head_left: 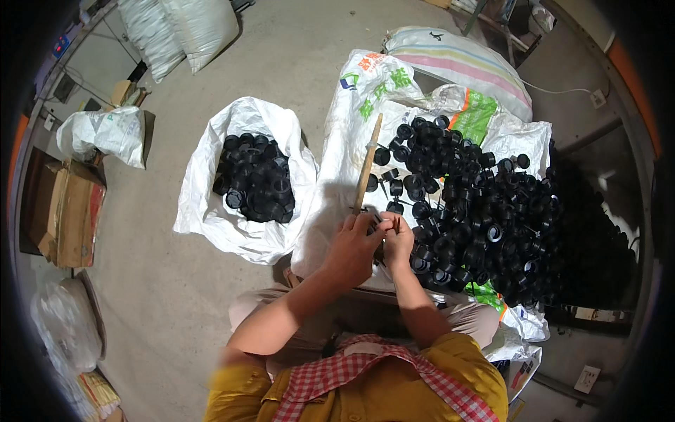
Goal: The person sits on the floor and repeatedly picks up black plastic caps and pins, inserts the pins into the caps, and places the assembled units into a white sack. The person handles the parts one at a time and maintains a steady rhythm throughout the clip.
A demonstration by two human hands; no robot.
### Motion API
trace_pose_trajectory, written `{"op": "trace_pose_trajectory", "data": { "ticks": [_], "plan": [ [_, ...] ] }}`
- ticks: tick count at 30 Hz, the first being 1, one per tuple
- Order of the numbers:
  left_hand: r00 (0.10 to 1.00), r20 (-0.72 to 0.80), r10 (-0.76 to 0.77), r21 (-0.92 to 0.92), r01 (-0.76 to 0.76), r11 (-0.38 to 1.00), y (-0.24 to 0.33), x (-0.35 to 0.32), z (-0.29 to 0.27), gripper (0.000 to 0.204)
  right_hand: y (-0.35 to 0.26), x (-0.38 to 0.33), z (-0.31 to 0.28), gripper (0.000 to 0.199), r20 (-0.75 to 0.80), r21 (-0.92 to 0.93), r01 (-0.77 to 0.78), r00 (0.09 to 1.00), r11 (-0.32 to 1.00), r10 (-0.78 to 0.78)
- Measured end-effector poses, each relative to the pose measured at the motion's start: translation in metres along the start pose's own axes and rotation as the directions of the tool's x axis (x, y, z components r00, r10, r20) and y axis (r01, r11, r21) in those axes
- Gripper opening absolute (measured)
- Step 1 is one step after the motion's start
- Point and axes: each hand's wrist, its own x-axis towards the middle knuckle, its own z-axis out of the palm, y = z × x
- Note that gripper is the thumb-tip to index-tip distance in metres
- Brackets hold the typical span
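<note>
Intently, two bare hands meet at the near-left part of the white sacking (320,228), fingertips closed on a small dark piece (377,219) held between them. The left hand (349,246) curls its fingers around the piece from the left, back of the hand upward; the right hand (399,246) pinches at it from the right, thumb and fingers drawn together. Much of the piece is hidden by the fingers, so its exact shape cannot be told. A wooden stick (369,162) slants away from just beyond the left hand's knuckles toward the far edge of the sacking; whether that hand touches it cannot be told. Black caps (467,204) lie heaped from the middle of the sacking to its right edge, a few strays just beyond the right hand. Off the left edge, an open white bag (193,204) stands on the floor (162,274), part filled with more black caps. A striped sack (457,63) bulges past the far edge, and a cardboard box (77,218) sits well apart at far left.
</note>
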Motion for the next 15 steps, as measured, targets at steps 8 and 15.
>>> {"op": "trace_pose_trajectory", "data": {
  "ticks": [8,15],
  "plan": [
    [0.853,-0.421,-0.308,0.386,0.476,0.790,-0.064,0.012,-0.062,0.082,0.136,0.079,-0.025,0.046,-0.362,-0.659,-0.216,0.931,0.721,-0.052],
    [0.965,-0.201,-0.166,0.175,0.202,0.964,-0.036,0.017,-0.044,0.071,0.163,0.134,-0.015,0.055,-0.482,-0.524,-0.609,0.789,0.596,0.382]
  ]
}}
